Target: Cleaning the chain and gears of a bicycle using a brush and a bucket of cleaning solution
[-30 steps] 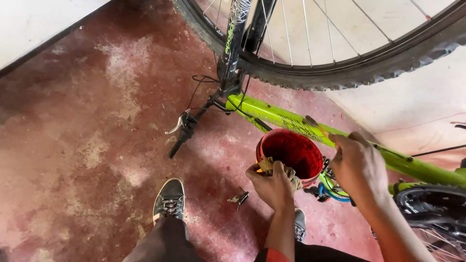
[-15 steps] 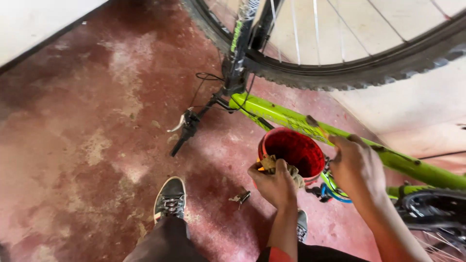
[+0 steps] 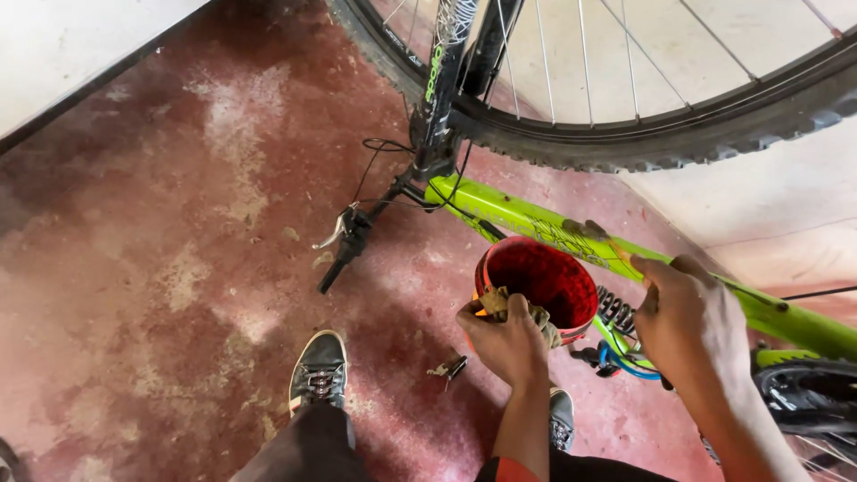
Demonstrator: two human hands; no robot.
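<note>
The person stands over a bicycle that is turned upside down on the floor, and I see both hands working low, close to the frame. The left hand (image 3: 504,337) is closed around a dirty rag (image 3: 527,312), which it presses at the near rim of a red bucket (image 3: 540,281) — the fingers are curled tight on the cloth, so this hand is clamped on it. The bucket sits on the ground just in front of the lime-green frame (image 3: 527,219), touching or almost touching it; I cannot tell which.

The right hand (image 3: 692,317) lies on the green frame tube, a bit to the right of the bucket, with the fingers bent over the tube. It seems to grip the tube, but how firmly is not visible from here. The two hands are apart, with the bucket's rim and a coil spring (image 3: 616,311) between them.

Above them the front wheel (image 3: 625,134) stands in the air, its black tyre crossing the top of the view. The handlebar (image 3: 353,241) with its brake lever rests on the worn red floor (image 3: 134,295). A grey shoe (image 3: 317,370) is planted left of the hands — near it a small metal piece (image 3: 449,367) lies on the floor
</note>
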